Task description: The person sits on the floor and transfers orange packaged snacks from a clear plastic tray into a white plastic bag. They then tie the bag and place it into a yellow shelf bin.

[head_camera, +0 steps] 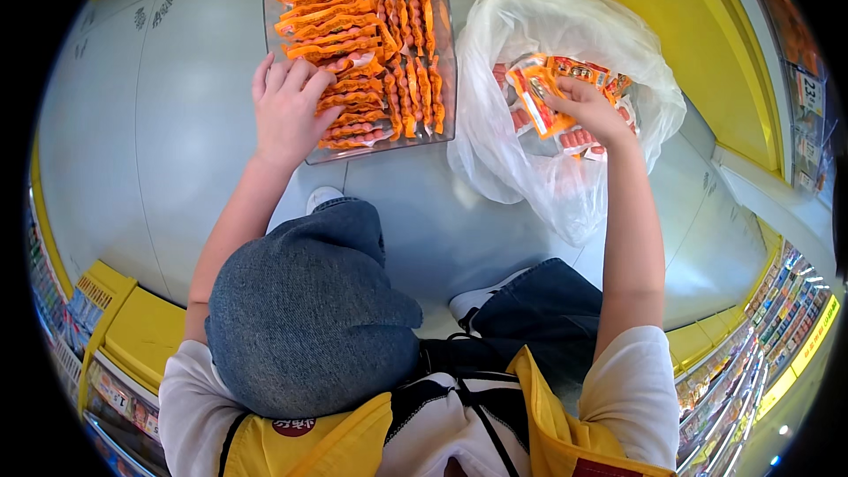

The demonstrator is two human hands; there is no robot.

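A clear plastic bin point(371, 154) on the floor holds several orange sausage packets point(331, 26), stood on edge in tight rows. My left hand point(286, 103) is over the bin's left side, fingers apart, its fingertips at the packets in the near left row. What lies under those fingers is partly hidden. To the right, a translucent white plastic bag point(493, 33) sits with its mouth spread wide. Inside that mouth my right hand point(586, 109) pinches an orange sausage packet point(535, 96). More loose packets point(576, 69) lie below it, some with their pink sausages showing.
Grey tiled floor point(192, 112) surrounds the bin and bag. My bent denim-clad knee point(311, 318) rises close in front of me. A yellow shelf base point(702, 46) runs along the right. Stocked shelves point(722, 371) stand lower right, and a yellow unit point(142, 324) lower left.
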